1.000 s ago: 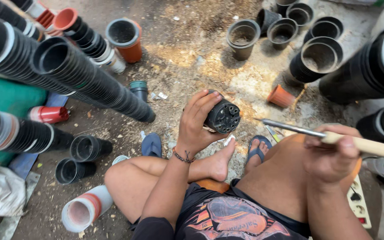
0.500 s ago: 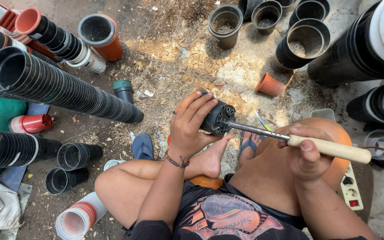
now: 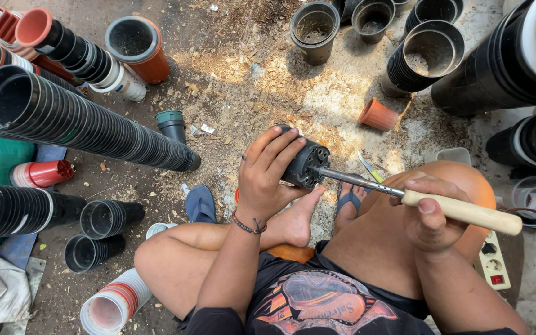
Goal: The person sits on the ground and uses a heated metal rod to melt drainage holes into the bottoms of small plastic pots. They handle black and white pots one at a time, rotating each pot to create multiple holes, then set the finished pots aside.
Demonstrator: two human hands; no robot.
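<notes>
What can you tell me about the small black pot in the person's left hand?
The black pot looks like thin ribbed plastic, small and round. It lies tipped on its side, its base with several holes facing the camera. The left hand wraps around its wall from above, holding it over the littered ground. The metal tip of a wooden-handled tool, gripped by the right hand, touches the base.

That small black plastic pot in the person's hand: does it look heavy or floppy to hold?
Probably light: the left hand alone holds the small black plastic pot up. Seemingly fairly stiff: it keeps its round shape while the wooden-handled metal tool touches its base.
</notes>
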